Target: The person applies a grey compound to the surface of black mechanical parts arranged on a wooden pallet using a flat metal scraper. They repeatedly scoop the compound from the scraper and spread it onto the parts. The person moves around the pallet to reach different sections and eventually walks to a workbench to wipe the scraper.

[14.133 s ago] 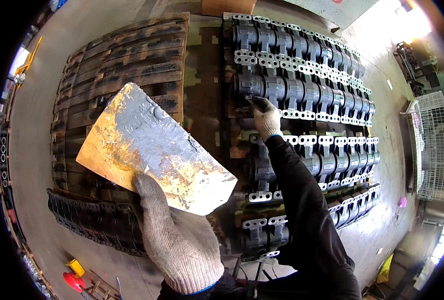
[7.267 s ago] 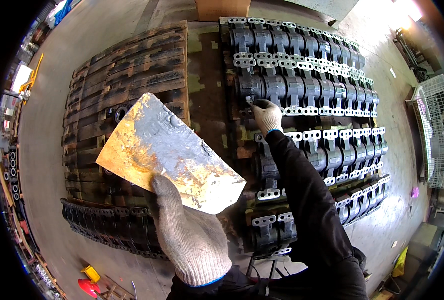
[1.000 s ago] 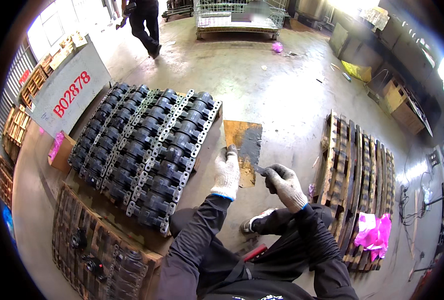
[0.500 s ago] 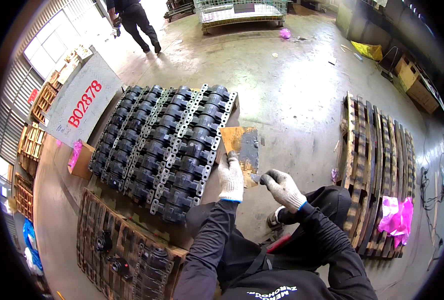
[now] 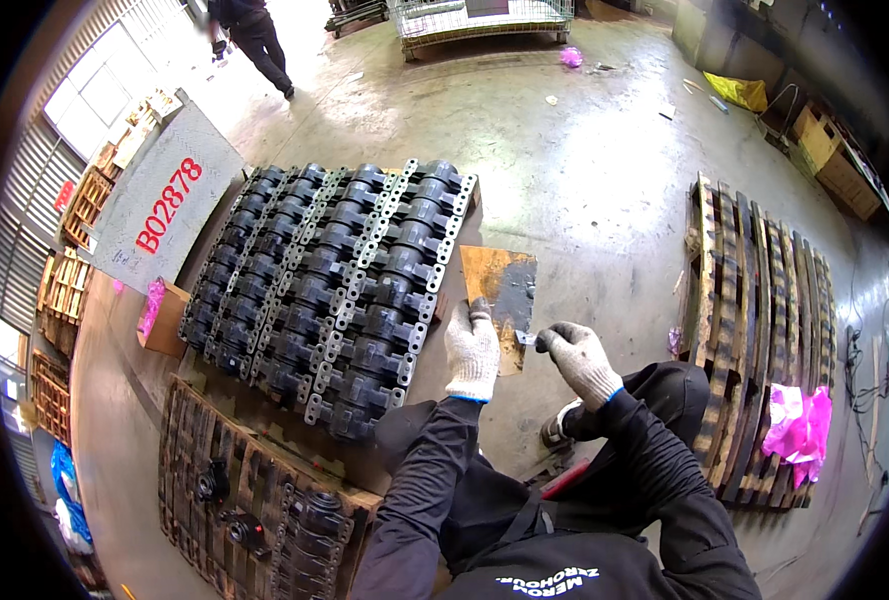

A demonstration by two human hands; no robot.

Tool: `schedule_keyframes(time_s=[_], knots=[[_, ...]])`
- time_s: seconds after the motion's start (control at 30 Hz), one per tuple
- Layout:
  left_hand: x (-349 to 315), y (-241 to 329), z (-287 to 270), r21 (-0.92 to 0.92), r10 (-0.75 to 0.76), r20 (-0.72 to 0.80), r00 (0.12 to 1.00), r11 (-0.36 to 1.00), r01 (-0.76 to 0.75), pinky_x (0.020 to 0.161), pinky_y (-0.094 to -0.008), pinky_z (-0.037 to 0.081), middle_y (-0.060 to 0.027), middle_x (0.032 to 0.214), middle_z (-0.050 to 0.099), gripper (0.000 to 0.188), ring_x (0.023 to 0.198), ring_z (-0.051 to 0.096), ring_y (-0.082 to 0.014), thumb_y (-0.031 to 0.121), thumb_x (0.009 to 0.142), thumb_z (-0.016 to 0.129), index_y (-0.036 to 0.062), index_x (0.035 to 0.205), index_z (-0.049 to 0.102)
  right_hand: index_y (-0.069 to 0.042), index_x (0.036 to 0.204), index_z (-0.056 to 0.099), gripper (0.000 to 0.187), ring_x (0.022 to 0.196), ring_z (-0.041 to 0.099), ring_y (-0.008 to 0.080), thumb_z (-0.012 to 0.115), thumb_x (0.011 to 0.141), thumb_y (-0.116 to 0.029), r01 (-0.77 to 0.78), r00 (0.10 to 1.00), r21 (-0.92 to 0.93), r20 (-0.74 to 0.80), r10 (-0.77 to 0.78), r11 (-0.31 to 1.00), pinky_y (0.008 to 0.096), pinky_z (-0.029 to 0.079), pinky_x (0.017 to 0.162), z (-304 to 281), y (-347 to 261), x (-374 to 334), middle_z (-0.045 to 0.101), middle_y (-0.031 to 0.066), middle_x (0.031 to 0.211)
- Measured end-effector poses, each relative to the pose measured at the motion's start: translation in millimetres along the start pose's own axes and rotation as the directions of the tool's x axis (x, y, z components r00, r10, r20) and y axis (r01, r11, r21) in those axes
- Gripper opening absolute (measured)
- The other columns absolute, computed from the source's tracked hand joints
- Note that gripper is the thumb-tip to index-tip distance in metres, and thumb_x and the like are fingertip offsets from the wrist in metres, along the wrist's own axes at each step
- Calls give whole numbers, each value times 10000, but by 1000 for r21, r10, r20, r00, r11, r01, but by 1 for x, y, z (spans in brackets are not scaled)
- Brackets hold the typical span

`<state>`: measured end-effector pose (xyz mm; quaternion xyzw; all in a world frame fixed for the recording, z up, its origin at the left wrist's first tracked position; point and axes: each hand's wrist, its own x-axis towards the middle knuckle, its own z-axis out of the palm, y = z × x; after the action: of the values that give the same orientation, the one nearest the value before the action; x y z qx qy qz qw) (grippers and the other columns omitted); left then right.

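Gripped in my gloved left hand [image 5: 473,352] by its lower left part is a flat rectangular plate [image 5: 515,280], patched orange-brown and dark grey. The glove's thumb lies over the plate's face. My gloved right hand [image 5: 582,362], closed in a pinch, holds a small light-grey flat blade [image 5: 526,338] at the plate's lower right edge. Whether the blade touches the plate, I cannot tell. Left of my hands lie rows of black track rollers [image 5: 365,270], with metal strips of holes between them.
Below the rollers, a wooden pallet [image 5: 190,450] carries several black parts. Another pallet [image 5: 745,300] on the right bears a pink plastic sheet [image 5: 798,432]. A grey board with red marking [image 5: 160,190] stands at the left. Far off are a wire cage [image 5: 485,28] and a walking person [image 5: 255,40].
The plate and both my hands have shifted slightly right in the view, with the grips unchanged. The person in the background has stepped farther left and away.
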<state>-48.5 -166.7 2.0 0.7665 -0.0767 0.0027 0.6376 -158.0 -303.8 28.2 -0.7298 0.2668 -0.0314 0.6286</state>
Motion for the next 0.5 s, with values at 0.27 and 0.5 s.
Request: schedule_keyframes(time_s=[0.27,0.5], knots=[[0,-1,-2,5,56,-10,998,998,-56,678,-452,479,-248,825,661,386,786,640,-433,340,1043,513,-28,976,612,35,930,718,281,736,539,99,585,948,-211,-112,993,34,31,111,993,283,451,690,-2,-15,-4,670,42,791],[5,-6,-3,21,48,6,999,999,-48,671,-449,478,-252,817,657,387,755,633,-413,325,1042,519,-47,977,603,40,919,714,287,712,515,100,588,943,-217,-65,998,84,-15,67,994,284,434,664,3,-14,-2,638,26,759]])
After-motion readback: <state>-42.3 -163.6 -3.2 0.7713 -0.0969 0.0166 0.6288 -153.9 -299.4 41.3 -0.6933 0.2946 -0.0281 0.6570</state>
